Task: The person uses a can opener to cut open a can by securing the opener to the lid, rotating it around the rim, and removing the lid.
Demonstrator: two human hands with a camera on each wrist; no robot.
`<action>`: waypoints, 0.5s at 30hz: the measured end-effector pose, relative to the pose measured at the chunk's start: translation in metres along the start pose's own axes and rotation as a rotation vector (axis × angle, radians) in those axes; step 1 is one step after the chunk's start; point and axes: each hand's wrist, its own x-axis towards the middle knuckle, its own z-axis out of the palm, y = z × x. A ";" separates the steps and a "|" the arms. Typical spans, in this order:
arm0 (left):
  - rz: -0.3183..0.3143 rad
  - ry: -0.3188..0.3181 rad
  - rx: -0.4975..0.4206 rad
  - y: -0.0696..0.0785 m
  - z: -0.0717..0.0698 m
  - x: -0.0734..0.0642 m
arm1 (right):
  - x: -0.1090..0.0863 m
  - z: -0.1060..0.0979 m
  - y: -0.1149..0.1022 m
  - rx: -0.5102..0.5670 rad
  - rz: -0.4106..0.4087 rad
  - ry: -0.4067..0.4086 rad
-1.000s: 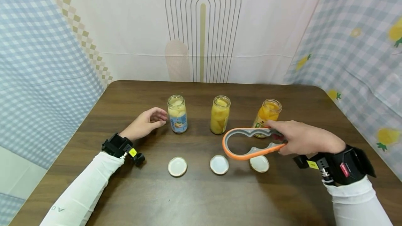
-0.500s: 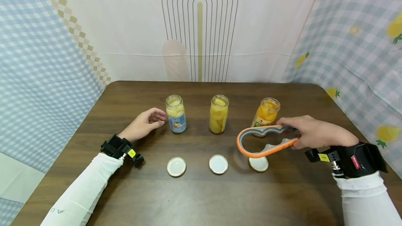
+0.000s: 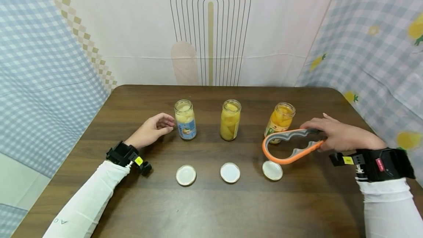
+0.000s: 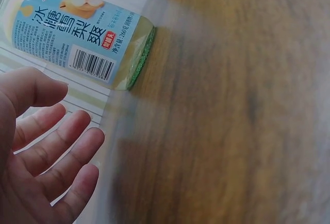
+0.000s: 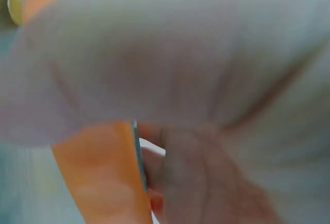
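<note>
My right hand [image 3: 343, 135] grips the handle ends of an orange and grey jar opener [image 3: 277, 157], its loop pointing left and overlapping the right jar in the head view. In the right wrist view the thumb lies large across the orange jar opener [image 5: 105, 177]. My left hand [image 3: 152, 131] is relaxed beside the left jar [image 3: 185, 120], fingers loosely bent with nothing in them; the left wrist view shows that jar's blue pear label [image 4: 77, 33]. A middle jar [image 3: 230, 120] of yellow fruit and a right jar [image 3: 281, 118] of orange fruit stand upright, lidless.
Three lids lie on the brown table [image 3: 205, 208] in front of the jars: a left lid [image 3: 185, 175], a middle lid [image 3: 230, 173] and a right lid [image 3: 272, 170]. A patterned cloth [image 3: 138, 21] hangs behind the table, with checked cloth at both sides.
My right hand has moved to the right with the jar opener, away from the middle jar. The left hand, jars and lids stay in place.
</note>
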 end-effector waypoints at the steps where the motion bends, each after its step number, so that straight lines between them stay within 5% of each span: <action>1: 0.000 -0.001 0.001 0.000 0.000 0.000 | 0.000 0.000 0.002 0.001 0.001 0.002; 15: -0.018 -0.005 -0.002 0.000 0.000 0.002 | -0.014 -0.002 0.037 0.127 0.125 -0.047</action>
